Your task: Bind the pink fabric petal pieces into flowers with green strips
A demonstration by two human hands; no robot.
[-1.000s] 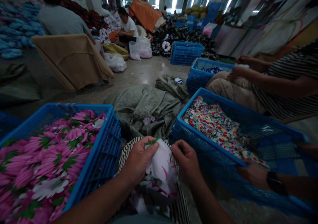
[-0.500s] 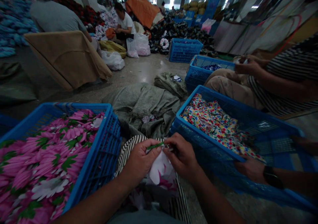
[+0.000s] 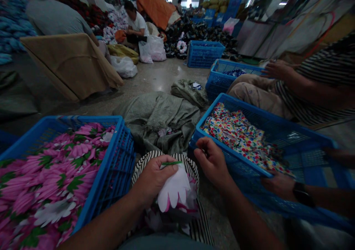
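My left hand (image 3: 156, 174) pinches a white and pink fabric flower (image 3: 173, 191) by its green edge, and the petals hang down over my lap. To the right, apart from the flower, my right hand (image 3: 212, 159) is raised with its fingers curled; whether they hold something small is too dark to tell. Beneath both hands lies black-and-white striped cloth (image 3: 148, 159), with more white and pink pieces in the lap. On the left stands a blue crate (image 3: 120, 139) full of pink flowers (image 3: 83, 148) with green leaves.
A right-hand blue crate (image 3: 233, 152) holds colourful patterned fabric (image 3: 238, 132); another person's hand (image 3: 280, 185) grips its rim. Grey-green sacks (image 3: 163, 109) lie ahead. A person in stripes (image 3: 318, 80) sits at right; brown cloth (image 3: 69, 61) covers something at left.
My right hand has let go of the flower's green edge and moved right and up. The flower now hangs from my left hand with its white petals spread more to view.
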